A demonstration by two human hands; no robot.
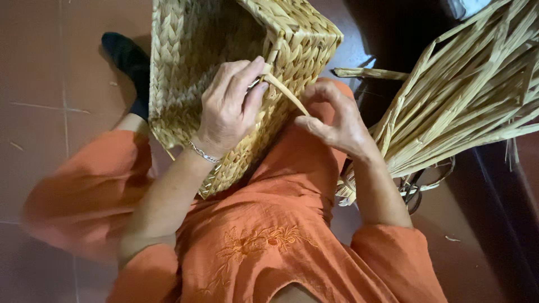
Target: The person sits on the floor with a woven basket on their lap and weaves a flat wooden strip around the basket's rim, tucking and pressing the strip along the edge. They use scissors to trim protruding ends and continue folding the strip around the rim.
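Observation:
A square woven straw basket (191, 62) rests tilted on my lap, its corner toward me. My left hand (229, 106) lies on the basket's side near that corner, thumb and fingers pinching a small metal tool or the base of a straw strand against the weave. A loose straw strand (286, 92) runs from the corner down to my right hand (337, 120), which grips its free end between thumb and fingers. A thin silver bracelet (203, 152) sits on my left wrist.
A big bundle of dried straw strands (466, 95) leans at the right, over a dark ledge. I wear orange clothes (264, 224); my foot in a dark sock (126, 59) rests on the reddish tiled floor (50, 67).

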